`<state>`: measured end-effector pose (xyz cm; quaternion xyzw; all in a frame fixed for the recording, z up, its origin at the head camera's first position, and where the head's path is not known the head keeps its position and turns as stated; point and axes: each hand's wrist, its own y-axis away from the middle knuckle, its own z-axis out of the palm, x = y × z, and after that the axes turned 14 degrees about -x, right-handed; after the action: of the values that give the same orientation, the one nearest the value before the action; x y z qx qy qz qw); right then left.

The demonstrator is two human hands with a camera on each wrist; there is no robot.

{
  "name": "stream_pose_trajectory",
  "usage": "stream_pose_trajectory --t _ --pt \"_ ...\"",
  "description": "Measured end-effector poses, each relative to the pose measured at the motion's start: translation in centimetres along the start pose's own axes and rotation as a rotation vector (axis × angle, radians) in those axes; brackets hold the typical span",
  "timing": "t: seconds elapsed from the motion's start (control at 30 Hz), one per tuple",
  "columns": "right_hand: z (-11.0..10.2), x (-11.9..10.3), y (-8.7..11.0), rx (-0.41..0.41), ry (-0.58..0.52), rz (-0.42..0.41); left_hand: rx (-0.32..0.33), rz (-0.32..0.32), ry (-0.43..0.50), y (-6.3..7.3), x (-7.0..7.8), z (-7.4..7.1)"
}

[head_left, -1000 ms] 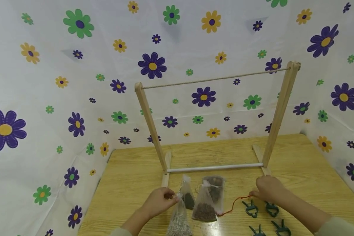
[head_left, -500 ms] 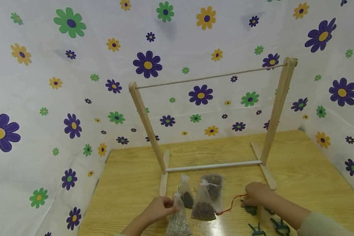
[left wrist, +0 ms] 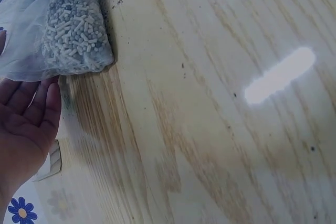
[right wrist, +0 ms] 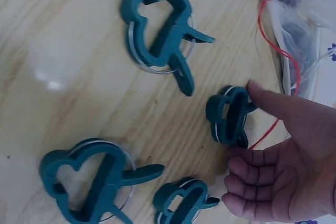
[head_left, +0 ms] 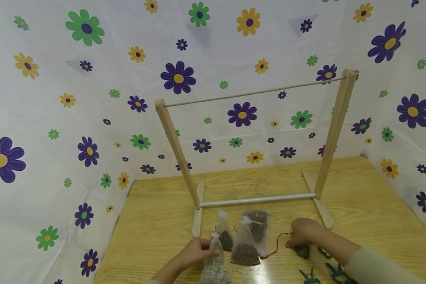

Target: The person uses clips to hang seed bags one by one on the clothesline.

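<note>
"What's cut off in the left wrist view?"
"The left edge trims the left hand [left wrist: 25,129] and, at upper left, the pellet bag [left wrist: 76,35]."
"Hidden in the head view?"
"Lower right: the right hand [head_left: 305,232] covers part of a green clip [head_left: 302,253] and the end of the red cord [right wrist: 284,53]"

No text, label, brand, number or sign can be read in any of the three views.
</note>
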<state>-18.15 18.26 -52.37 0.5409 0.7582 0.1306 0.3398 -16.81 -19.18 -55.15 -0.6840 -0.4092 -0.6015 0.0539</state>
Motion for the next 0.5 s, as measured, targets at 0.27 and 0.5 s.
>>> stream_pose_trajectory --t 0.27,0.5 --pt "-0.1 0.1 -0.4 -0.020 0.018 -0.025 0.006 0.010 -0.009 -0.2 0.0 0.1" --pt "-0.5 0.5 0.1 -0.044 0.010 -0.064 0.033 0.013 -0.110 0.1 0.9 0.0"
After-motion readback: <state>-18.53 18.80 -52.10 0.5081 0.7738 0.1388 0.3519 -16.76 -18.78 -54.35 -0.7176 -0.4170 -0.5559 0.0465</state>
